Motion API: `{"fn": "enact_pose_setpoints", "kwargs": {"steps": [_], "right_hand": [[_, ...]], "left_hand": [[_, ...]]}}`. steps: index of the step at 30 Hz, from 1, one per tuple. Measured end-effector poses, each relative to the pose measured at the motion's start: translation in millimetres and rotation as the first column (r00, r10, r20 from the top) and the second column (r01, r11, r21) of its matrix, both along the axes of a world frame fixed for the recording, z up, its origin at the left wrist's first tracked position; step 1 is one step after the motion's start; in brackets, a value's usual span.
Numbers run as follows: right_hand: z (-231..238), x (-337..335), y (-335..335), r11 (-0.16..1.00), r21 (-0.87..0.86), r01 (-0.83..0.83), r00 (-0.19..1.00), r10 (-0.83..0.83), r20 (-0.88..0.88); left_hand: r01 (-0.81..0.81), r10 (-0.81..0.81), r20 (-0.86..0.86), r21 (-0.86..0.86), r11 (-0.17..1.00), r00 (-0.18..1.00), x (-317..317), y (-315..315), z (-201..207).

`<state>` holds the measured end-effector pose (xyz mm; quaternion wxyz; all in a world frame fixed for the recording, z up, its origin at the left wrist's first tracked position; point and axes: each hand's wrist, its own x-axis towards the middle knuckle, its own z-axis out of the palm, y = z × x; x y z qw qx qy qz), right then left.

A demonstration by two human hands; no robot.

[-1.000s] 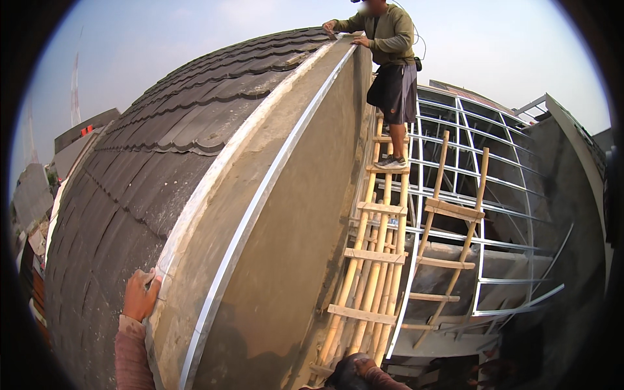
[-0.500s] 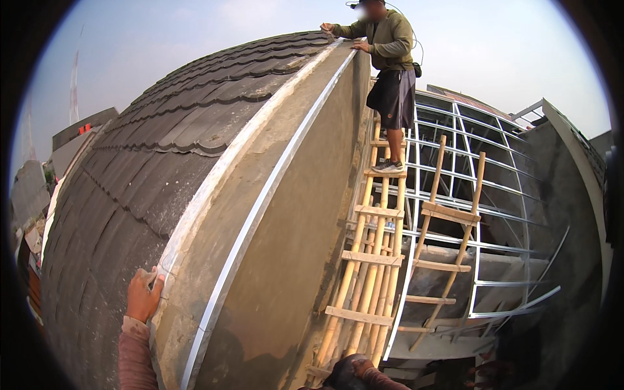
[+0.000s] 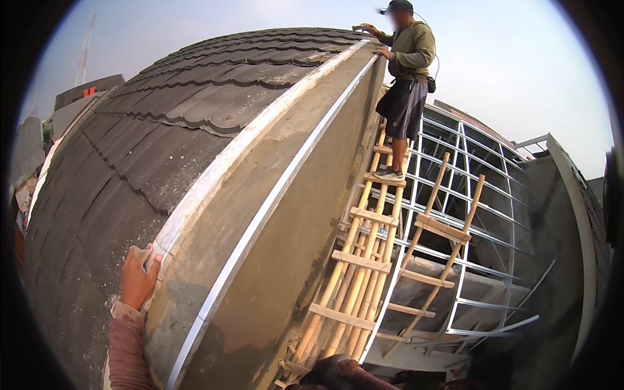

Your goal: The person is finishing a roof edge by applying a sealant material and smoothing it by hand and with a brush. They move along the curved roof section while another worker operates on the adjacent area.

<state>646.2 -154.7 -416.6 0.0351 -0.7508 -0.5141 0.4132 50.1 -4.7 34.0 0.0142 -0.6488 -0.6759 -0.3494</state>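
My left hand (image 3: 138, 276) reaches in along the tiled roof and grips the white mortar edge (image 3: 185, 218) that runs beside the tiles. Its fingers bend over the edge and the thumb lies against it; a thin dark line shows close by. To its right is the plastered wall top (image 3: 253, 162), with a long silvery metal strip (image 3: 263, 211) along its outer corner. Low in the picture, my right hand (image 3: 351, 369) rests against a dark rounded shape (image 3: 325, 372) that I cannot name. Its fingers are too small and shaded to read.
Ahead, a co-worker (image 3: 413, 49) stands on a bamboo ladder (image 3: 361, 262) with wooden rungs, one hand on the wall top, the other holding a small flat piece. A second ladder (image 3: 441, 229) leans right, before a metal roof frame (image 3: 461, 169). Dark roof tiles (image 3: 117, 188) slope away left.
My view has tilted and shifted, so the co-worker and upper wall appear farther right. My left hand keeps its grip on the edge. The flat piece in the co-worker's hand shows more clearly.
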Motion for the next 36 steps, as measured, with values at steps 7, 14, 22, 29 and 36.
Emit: {"fn": "enact_pose_setpoints", "kwargs": {"steps": [7,14,22,29,36], "right_hand": [[9,-4,4,0.996,-0.038,0.081,0.996,-0.082,-0.029],[11,-10,10,0.993,-0.053,0.104,0.994,-0.106,-0.039],[12,-7,11,0.99,-0.047,0.135,0.99,-0.137,-0.033],[10,-11,8,0.989,-0.049,0.142,0.989,-0.144,-0.038],[12,-10,13,0.996,-0.027,0.086,0.996,-0.086,0.009]], "left_hand": [[0.001,0.0,0.053,-0.029,1.0,0.999,10,-8,12],[-0.041,0.041,-0.001,0.008,0.999,0.999,1,-2,-2],[-0.042,0.041,0.024,0.016,0.999,0.999,5,-2,-3],[-0.039,0.039,-0.003,0.028,0.999,0.999,1,-2,-5],[-0.046,0.052,-0.063,0.094,0.994,0.997,2,1,-8]]}}
